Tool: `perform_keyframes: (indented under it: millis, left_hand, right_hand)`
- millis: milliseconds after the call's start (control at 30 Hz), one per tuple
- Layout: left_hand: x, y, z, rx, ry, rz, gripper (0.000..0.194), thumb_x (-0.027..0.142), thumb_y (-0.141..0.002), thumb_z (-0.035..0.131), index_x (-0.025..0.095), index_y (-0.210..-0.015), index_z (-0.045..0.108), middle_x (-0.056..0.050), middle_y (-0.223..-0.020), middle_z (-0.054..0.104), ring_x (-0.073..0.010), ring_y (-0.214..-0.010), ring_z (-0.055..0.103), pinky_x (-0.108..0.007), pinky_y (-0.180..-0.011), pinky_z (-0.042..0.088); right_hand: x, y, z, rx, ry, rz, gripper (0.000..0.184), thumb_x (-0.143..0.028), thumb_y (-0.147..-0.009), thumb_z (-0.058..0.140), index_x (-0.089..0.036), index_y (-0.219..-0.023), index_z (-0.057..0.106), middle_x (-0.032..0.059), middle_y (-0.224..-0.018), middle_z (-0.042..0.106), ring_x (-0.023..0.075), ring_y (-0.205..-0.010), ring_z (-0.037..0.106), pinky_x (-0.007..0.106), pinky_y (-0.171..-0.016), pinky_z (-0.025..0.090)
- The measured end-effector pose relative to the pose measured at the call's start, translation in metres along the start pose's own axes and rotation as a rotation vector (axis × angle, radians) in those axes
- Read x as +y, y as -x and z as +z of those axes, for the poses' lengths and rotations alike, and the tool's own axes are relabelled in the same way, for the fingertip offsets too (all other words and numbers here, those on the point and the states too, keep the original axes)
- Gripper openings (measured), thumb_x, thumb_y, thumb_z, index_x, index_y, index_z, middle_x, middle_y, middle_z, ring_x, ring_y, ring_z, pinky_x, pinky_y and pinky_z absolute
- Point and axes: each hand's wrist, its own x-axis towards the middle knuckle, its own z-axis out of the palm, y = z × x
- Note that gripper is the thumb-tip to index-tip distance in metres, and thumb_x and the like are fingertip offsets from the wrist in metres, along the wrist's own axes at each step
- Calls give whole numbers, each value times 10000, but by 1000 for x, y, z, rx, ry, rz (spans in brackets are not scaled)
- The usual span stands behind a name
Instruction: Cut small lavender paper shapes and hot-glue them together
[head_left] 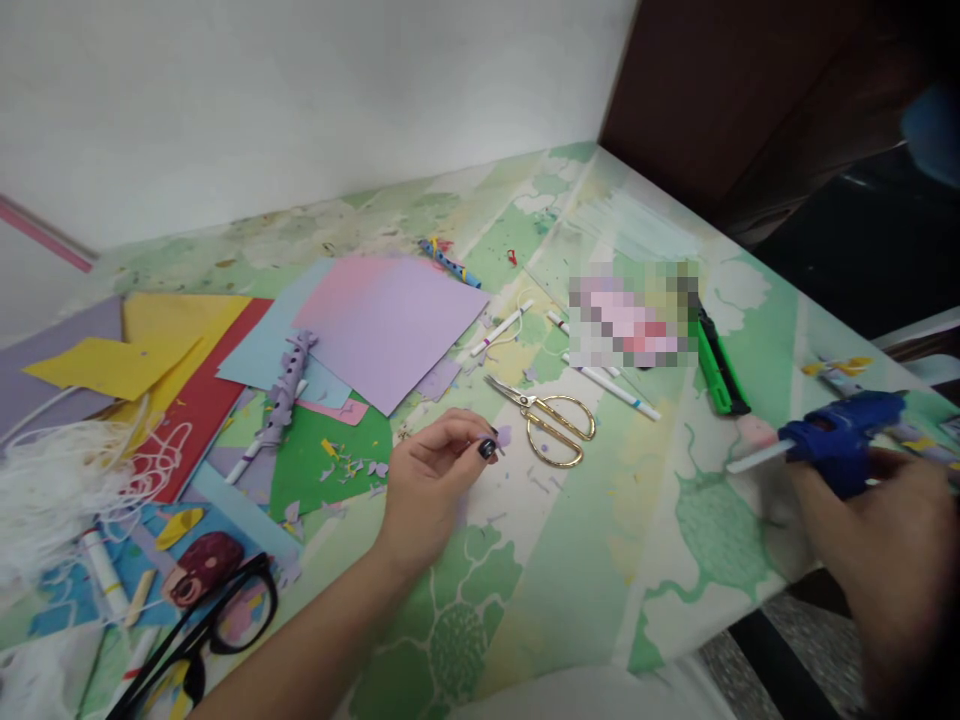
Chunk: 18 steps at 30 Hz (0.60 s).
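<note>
Over the middle of the table, my left hand pinches a small purple foam or paper piece between thumb and finger. At the right edge, my right hand is wrapped round a blue hot glue gun. A whitish glue stick sticks out of the gun toward the left. Just beyond my left hand lie scissors with gold handles, their blades slightly apart. A stick wrapped in purple with dark spots rests on the coloured sheets to the left.
Several coloured sheets and a tangle of white string cover the left. Black-framed glasses lie at the front left. White markers and a green box cutter are farther back. Purple scraps dot a green sheet.
</note>
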Motion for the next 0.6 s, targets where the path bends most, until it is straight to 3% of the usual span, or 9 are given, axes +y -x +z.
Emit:
perform_keyframes:
  millis: [67,167,200,267,300,367,400,500,600]
  left_hand:
    - [0,0,1,6,0,9,126,92,-780,664,196,-726,713,-11,-779,600,-92,-669,528,-210,-626,443]
    - [1,1,1,1,-11,25,132,88,-788,659,196,-734,712,-9,-780,597,-91,-683,531,-206,-635,446]
    - [1,1,2,-3,-20,30,136,85,-792,655,196,-737,712,-9,-780,595,-92,-691,533,-204,-641,448]
    - [2,2,2,-11,-51,44,142,78,-796,649,192,-735,709,-10,-781,594,-92,-702,536,-201,-651,453]
    - [3,2,3,-12,-70,51,146,75,-798,645,191,-734,708,-11,-783,595,-93,-706,538,-200,-654,455]
    - [4,3,4,-15,-109,66,151,73,-801,638,190,-734,705,-11,-782,596,-95,-710,543,-199,-652,459]
    - [5,4,5,-15,-128,70,152,73,-803,635,190,-734,704,-11,-781,596,-96,-711,546,-199,-650,460]
    - [8,5,7,-15,-187,80,145,80,-805,633,187,-730,697,-14,-782,599,-99,-713,555,-198,-640,463]
    - [11,7,9,-21,-258,101,147,71,-800,630,181,-721,689,-19,-785,607,-104,-738,571,-196,-657,470]
  right_hand:
    - [-6,-4,1,199,321,56,257,-449,-750,638,-282,-836,463,-15,-640,401,197,-507,402,307,-481,274]
    - [-24,-5,6,81,498,-3,302,-483,-803,550,-229,-961,515,90,-803,526,327,-765,553,416,-588,407]
    - [-33,-3,8,146,528,11,362,-502,-811,539,-210,-1023,525,141,-910,551,398,-905,551,483,-657,428]
    - [-57,2,12,308,487,-24,412,-443,-818,562,-197,-1144,514,192,-1143,534,467,-1170,445,587,-843,399]
    - [-71,6,15,274,415,-99,419,-409,-849,541,-188,-1201,492,203,-1242,491,457,-1261,373,604,-937,349]
    - [-102,14,23,258,178,-219,302,-385,-857,558,-213,-1105,554,162,-1196,540,401,-1206,452,577,-962,360]
    - [-118,19,29,224,11,-303,271,-380,-826,616,-231,-1050,576,125,-1114,580,357,-1107,528,537,-918,411]
    - [-159,30,49,-290,-493,-435,136,-225,-866,593,-263,-996,585,70,-1130,569,248,-1092,551,425,-887,479]
    - [-185,35,71,-454,-707,-464,169,-201,-833,647,-256,-988,608,65,-1117,566,231,-1121,528,420,-933,472]
